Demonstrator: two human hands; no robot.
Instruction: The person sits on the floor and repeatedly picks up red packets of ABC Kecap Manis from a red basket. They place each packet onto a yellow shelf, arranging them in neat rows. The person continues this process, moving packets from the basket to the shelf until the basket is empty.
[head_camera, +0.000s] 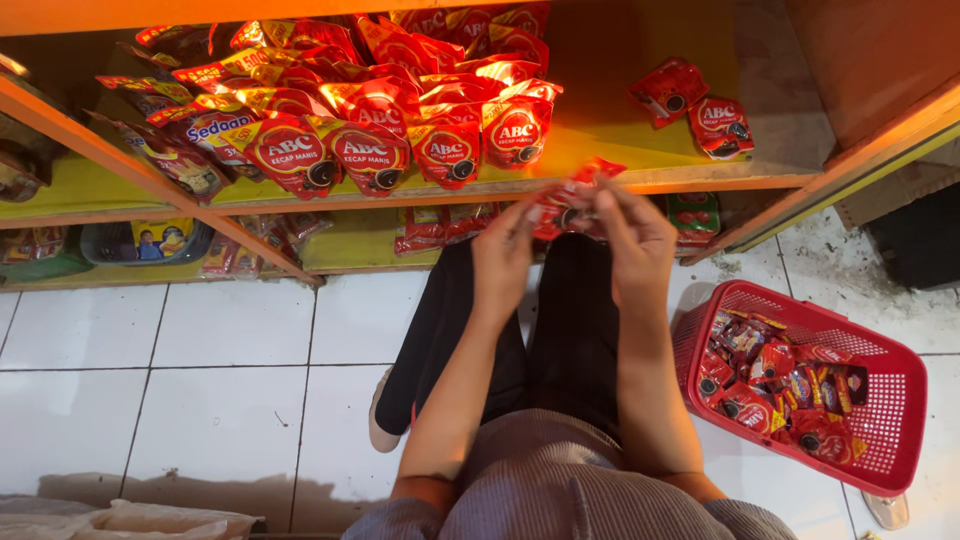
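Floor: white tiles (230, 350), scuffed, filling the lower left of the frame.
Shelf: orange wood with a yellow board (600, 110), across the top.
Pouches: red stock (380, 110) is piled at upper centre.
Basket: red (900, 400), lower right, part filled.
Hands: a red pouch (572, 200) is pinched at centre between left hand (505, 255) and right hand (635, 240).

One red basket (905, 400) stands on the floor, with many red sachets inside, too jumbled to count. Two red pouches (697, 108) lie apart on the shelf (640, 180), beside one big pile (380, 110).
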